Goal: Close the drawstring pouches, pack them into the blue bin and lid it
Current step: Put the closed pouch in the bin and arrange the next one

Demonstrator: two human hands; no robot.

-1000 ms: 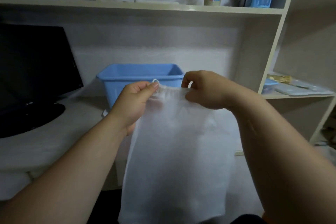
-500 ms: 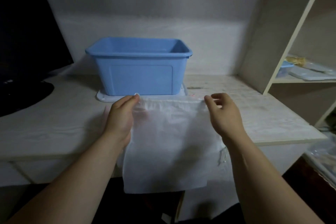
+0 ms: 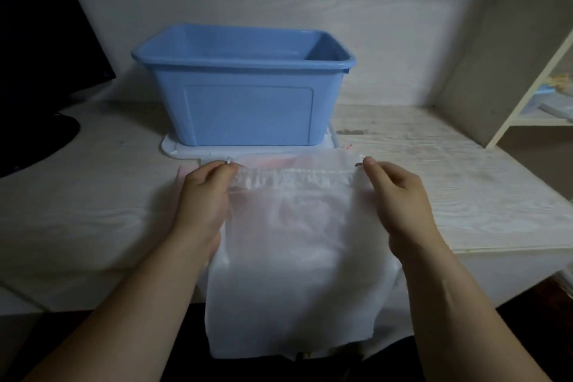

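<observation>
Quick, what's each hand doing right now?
Left hand: pinching the top left corner of the white pouch.
Right hand: pinching its top right corner.

Home study — desk [image 3: 93, 211], monitor [image 3: 37, 40], shelves [image 3: 527, 121].

Left hand [image 3: 203, 195] and right hand [image 3: 398, 195] pinch the white pouch's [image 3: 297, 257] gathered top corners; blue bin [image 3: 245, 102] stands just beyond the fingertips.

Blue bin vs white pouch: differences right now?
The blue bin stands upright and rigid; the white pouch lies limp and flat, its lower part hanging over the desk edge. The bin is untouched; the pouch is pinched at both top corners by the left hand and right hand. The bin's top is open; the pouch's mouth is partly gathered. Both rest on the desk.
</observation>
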